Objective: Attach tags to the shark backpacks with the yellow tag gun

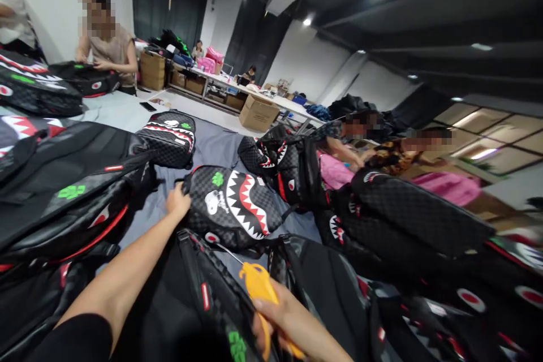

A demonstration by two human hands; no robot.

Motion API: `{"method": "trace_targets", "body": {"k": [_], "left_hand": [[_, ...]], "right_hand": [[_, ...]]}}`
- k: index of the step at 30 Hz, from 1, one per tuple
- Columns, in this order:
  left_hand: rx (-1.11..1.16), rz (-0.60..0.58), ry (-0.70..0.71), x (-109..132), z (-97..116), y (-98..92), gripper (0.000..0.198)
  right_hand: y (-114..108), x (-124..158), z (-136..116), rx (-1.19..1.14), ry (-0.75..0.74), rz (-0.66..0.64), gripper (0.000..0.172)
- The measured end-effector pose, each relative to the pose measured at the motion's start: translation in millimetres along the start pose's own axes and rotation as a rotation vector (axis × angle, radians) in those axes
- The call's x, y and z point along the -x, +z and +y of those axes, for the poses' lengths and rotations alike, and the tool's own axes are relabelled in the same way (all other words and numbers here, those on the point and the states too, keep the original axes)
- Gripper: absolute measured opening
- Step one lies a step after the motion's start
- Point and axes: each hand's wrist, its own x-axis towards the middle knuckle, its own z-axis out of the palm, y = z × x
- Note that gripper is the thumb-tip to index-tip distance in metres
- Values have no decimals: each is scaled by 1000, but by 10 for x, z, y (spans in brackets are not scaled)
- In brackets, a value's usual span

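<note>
A black checkered backpack (pixel 231 203) with a shark-mouth print, a white figure and a green patch lies on the grey cloth (pixel 212 147) in the middle. My left hand (pixel 179 202) is closed on the top end of this backpack, at its left side. My right hand (pixel 275 311) holds a yellow tool (pixel 258 281) with a thin metal nozzle, like an air blow gun; the nozzle's tip is near the backpack's lower edge. Beneath my arms lie more black backpacks (pixel 203 294).
Backpacks pile up at the left (pixel 106 147) and right (pixel 416 209). One small backpack (pixel 169 133) lies behind. A person (pixel 114 51) handles a bag at the back left; others work at the right. A cardboard box (pixel 258 113) stands beyond, by a long table.
</note>
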Motion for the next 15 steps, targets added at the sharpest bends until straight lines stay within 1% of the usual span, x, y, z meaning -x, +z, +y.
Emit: {"method": "trace_targets", "body": {"k": [1, 3, 5, 6, 7, 8, 9, 10, 11, 12, 13, 14, 15], "left_hand": [[48, 13, 129, 67, 287, -54, 43], [64, 18, 258, 158, 915, -153, 38], [78, 44, 367, 156, 1511, -324, 39], [99, 83, 470, 121, 1759, -477, 38], [93, 109, 555, 70, 1955, -693, 38], [50, 153, 605, 12, 2091, -979, 42], [-15, 204, 640, -46, 2160, -1332, 55], [-85, 257, 676, -94, 2160, -1743, 70], [-151, 341, 666, -125, 2093, -2194, 78], [-206, 445, 633, -133, 1965, -2665, 79], [-273, 546, 559, -109, 1783, -3130, 78], [-337, 628, 478, -49, 1552, -3566, 74], [-398, 740, 388, 52, 1281, -3947, 67]], "right_hand": [[1, 221, 70, -1, -9, 19, 53], [-14, 585, 202, 10, -12, 81, 50], [-37, 863, 312, 23, -12, 148, 49], [-48, 986, 358, 33, -9, 174, 48], [-60, 1105, 399, 40, -8, 197, 48], [-72, 1225, 436, 47, -1, 210, 48], [-84, 1343, 471, 56, 11, 215, 47], [-95, 1460, 506, 63, 23, 214, 45], [-103, 1570, 542, 60, 23, 216, 43], [-105, 1672, 580, 51, 15, 216, 42], [-100, 1762, 619, 40, 1, 212, 41], [-88, 1839, 659, 29, -14, 205, 42], [-66, 1905, 700, 18, -27, 192, 43]]}}
